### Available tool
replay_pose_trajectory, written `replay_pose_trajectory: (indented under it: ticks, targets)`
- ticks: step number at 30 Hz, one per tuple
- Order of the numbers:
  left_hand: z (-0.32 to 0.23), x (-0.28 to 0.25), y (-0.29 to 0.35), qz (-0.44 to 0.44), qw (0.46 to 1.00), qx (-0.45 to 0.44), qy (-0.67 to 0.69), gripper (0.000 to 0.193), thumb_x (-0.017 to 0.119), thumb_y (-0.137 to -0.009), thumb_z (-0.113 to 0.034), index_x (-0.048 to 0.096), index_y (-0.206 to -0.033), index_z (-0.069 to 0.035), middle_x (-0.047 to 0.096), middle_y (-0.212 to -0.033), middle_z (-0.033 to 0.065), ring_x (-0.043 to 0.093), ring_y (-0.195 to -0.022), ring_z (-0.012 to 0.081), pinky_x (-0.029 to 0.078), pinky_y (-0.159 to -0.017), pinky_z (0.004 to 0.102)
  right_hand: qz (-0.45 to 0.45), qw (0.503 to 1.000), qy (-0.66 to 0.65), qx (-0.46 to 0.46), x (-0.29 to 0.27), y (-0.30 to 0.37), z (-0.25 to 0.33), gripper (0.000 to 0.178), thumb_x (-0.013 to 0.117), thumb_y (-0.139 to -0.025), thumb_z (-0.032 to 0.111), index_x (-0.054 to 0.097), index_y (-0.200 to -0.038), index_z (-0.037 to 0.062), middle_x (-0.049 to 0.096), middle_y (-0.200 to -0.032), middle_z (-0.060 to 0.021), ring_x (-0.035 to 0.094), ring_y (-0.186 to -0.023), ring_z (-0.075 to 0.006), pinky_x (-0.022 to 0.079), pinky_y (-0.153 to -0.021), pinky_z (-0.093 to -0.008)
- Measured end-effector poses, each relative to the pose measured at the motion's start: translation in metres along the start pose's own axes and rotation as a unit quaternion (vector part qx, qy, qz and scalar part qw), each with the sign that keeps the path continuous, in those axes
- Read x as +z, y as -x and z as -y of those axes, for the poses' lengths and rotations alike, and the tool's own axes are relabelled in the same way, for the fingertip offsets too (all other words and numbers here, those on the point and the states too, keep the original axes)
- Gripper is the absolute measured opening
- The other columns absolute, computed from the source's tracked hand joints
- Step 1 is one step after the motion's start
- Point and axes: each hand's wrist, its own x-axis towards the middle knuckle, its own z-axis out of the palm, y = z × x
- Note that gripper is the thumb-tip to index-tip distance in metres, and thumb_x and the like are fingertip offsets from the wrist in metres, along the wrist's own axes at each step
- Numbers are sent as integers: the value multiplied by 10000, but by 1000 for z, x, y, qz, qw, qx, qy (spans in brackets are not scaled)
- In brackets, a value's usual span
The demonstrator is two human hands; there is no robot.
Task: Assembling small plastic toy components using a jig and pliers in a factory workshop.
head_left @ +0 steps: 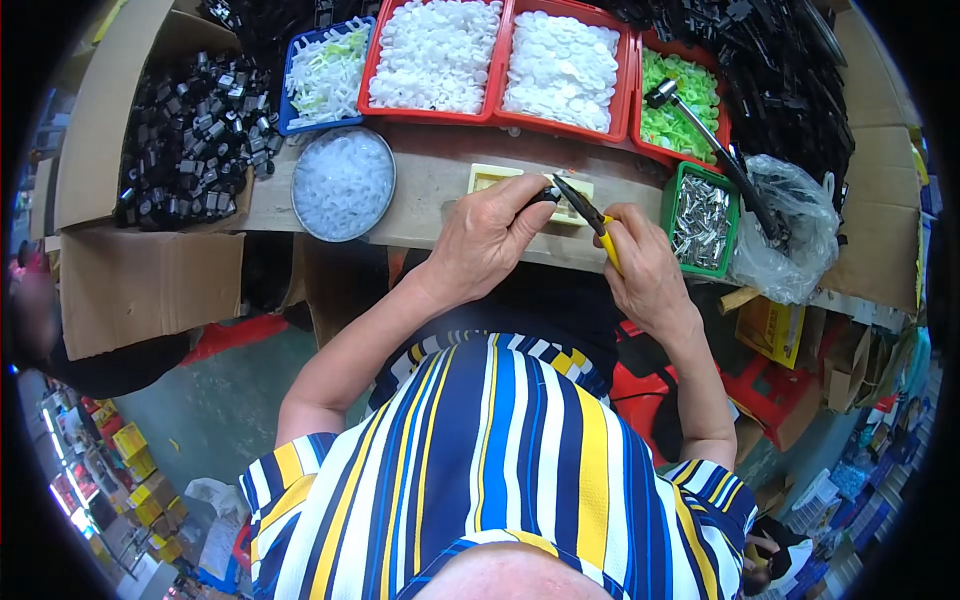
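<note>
My left hand pinches a small black part between thumb and fingers above the workbench. In my right hand is a pair of pliers with yellow handles and dark jaws. The jaws point toward the black part, close to its end; whether they touch it I cannot tell. Beneath both hands lies a shallow cream tray, partly covered by my left fingers. A green bin of small shiny metal pieces stands just right of my right hand.
A round metal dish of translucent pieces sits left. Along the back are red trays of white pieces, a blue tray and lime-green pieces. A hammer leans at right near a plastic bag. A cardboard box holds black parts.
</note>
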Motion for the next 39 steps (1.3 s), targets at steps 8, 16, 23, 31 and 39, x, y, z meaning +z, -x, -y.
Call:
replay_pose_trajectory:
  ticks: [8,16,23,31,39]
  targets:
    - [2,0,0,-14,1000,2,14,221,564,-995,-204,595,-1057,5,608,-810,184,620,-718,340,476,-631,397,-1,998,63,-32,-5,-8,0,328,646,-760,-20,550,-1074,-21,538,-1137,-170,572,-1058,-333,451,-848,-410]
    - [-3,-6,0,43,995,-73,58,229,546,-1004,-207,594,-1040,14,580,-736,168,602,-672,297,461,-618,396,6,999,-13,-42,-7,-3,-7,268,616,-728,-77,536,-979,-24,519,-1003,-173,572,-912,-366,472,-782,-427]
    - [-1,-8,-2,178,908,-190,328,356,494,-1037,-337,615,-1026,-2,503,-647,0,447,-544,63,369,-497,216,-20,997,-28,-62,-8,7,-12,222,587,-715,-105,521,-908,-17,527,-942,-175,577,-854,-375,482,-757,-432]
    - [16,-8,1,312,668,-250,627,422,543,-999,-377,602,-985,41,533,-655,30,451,-467,83,380,-440,209,-17,995,-46,-84,-16,12,-3,226,591,-706,-98,519,-902,-12,538,-944,-168,587,-865,-368,488,-752,-428]
    - [1,-18,-1,180,862,-155,448,388,518,-1027,-374,632,-1062,-5,562,-706,19,514,-579,73,408,-516,198,-39,998,1,-59,-18,8,-2,421,689,-672,-47,553,-1067,5,490,-1338,-185,522,-1198,-369,399,-1009,-495]
